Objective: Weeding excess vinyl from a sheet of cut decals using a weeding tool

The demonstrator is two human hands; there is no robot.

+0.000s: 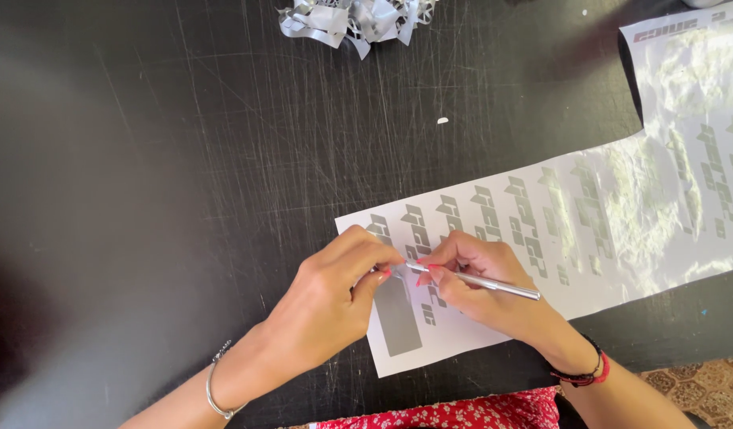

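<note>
On scratched black table [144,159] | vinyl decal sheet [605,238] lies flat | left hand [330,298] pinches grey strip [398,314] | right hand [481,278] closed around metal weeding tool [493,283] | risk: slipping tip could tear lettering.

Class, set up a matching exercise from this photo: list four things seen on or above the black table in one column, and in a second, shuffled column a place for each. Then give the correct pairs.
Things
1. metal tool
2. pile of silver scraps
3. thin bangle
4. white sheet with grey cut shapes

Places
A. at the top edge of the table
B. on the left wrist
C. held in the right hand
D. lying flat under both hands, running off to the right

Pairs: 1-C, 2-A, 3-B, 4-D. The left hand pinches a grey strip on the sheet.
</note>
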